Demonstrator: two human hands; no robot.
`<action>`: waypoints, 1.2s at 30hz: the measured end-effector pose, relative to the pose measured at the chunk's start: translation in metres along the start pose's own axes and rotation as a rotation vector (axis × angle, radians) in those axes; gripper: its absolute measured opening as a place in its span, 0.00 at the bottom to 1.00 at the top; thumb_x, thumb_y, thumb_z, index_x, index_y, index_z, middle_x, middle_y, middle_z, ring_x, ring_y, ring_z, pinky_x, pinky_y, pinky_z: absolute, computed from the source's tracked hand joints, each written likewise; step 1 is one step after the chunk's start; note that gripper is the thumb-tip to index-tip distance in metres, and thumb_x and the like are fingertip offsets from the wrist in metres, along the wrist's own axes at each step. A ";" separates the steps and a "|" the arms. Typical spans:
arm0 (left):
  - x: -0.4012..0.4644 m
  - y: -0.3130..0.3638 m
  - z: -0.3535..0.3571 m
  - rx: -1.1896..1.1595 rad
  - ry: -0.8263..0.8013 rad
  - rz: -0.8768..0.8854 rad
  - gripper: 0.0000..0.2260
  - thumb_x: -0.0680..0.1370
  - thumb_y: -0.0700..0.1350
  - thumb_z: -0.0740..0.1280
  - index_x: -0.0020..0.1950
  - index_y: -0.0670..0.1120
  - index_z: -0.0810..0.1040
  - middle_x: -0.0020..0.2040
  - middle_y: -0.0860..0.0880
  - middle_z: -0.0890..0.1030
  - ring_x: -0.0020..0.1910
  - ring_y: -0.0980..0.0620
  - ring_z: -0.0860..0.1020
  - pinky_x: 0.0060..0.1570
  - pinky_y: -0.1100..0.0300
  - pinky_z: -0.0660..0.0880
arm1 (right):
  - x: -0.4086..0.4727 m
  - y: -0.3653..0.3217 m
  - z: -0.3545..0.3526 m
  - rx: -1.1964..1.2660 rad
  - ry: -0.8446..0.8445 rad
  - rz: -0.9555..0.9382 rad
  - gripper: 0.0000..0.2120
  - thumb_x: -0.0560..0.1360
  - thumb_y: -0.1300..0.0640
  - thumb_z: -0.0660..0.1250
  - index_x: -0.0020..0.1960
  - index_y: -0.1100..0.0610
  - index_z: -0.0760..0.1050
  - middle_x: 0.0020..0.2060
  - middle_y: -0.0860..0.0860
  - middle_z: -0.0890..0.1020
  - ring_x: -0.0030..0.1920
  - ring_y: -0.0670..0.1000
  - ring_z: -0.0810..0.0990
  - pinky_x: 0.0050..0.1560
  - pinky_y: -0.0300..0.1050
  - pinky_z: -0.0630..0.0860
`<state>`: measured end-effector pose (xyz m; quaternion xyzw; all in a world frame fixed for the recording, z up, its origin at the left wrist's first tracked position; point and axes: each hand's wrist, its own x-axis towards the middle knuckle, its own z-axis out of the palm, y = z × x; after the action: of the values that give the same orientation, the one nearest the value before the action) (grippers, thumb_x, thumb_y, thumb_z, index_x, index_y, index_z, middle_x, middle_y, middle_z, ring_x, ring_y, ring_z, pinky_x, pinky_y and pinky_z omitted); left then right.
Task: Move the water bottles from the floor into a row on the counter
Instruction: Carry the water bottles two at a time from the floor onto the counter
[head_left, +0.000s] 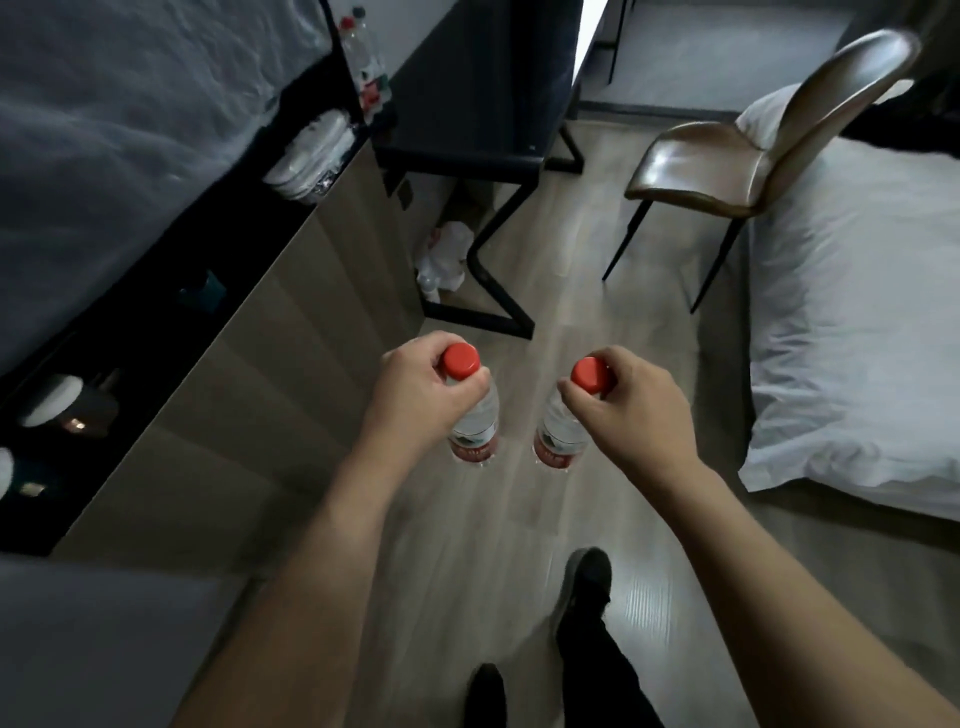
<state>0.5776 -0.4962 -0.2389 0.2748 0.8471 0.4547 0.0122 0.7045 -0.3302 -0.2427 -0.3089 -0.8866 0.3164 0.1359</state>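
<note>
The left hand (415, 395) grips the neck of a clear plastic water bottle with a red cap (475, 421), and the right hand (631, 402) grips a second clear red-capped bottle (561, 431). Both bottles hang upright, side by side but apart, above the grey wood-look floor (483, 545). More red-capped bottles (366, 67) stand on the dark surface (291, 218) at far left.

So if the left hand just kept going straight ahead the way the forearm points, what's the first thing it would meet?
Probably the black desk frame on the floor ahead. The left hand, gripping a water bottle by the neck, points up the floor toward it; depth is unclear.
</note>
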 end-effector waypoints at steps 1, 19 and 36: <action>0.016 0.002 0.013 0.006 -0.002 -0.003 0.06 0.66 0.49 0.72 0.39 0.49 0.79 0.32 0.55 0.78 0.34 0.57 0.76 0.37 0.58 0.75 | 0.019 0.008 -0.003 -0.011 -0.003 -0.006 0.14 0.72 0.44 0.69 0.50 0.53 0.76 0.42 0.49 0.81 0.45 0.54 0.79 0.46 0.56 0.78; 0.293 0.074 0.181 0.047 -0.023 0.008 0.05 0.69 0.49 0.73 0.40 0.50 0.79 0.34 0.55 0.79 0.37 0.56 0.79 0.40 0.53 0.78 | 0.339 0.110 -0.078 -0.019 0.055 -0.065 0.13 0.72 0.43 0.68 0.50 0.51 0.77 0.43 0.46 0.80 0.45 0.50 0.78 0.46 0.51 0.77; 0.567 0.096 0.329 0.014 -0.061 -0.005 0.05 0.69 0.49 0.72 0.38 0.51 0.78 0.32 0.55 0.78 0.32 0.57 0.76 0.34 0.60 0.74 | 0.622 0.182 -0.111 -0.012 0.028 -0.064 0.11 0.72 0.44 0.69 0.48 0.50 0.76 0.42 0.45 0.80 0.45 0.50 0.78 0.45 0.48 0.75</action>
<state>0.2292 0.0672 -0.2270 0.2864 0.8502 0.4402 0.0373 0.3566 0.2279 -0.2476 -0.2855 -0.8960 0.3021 0.1564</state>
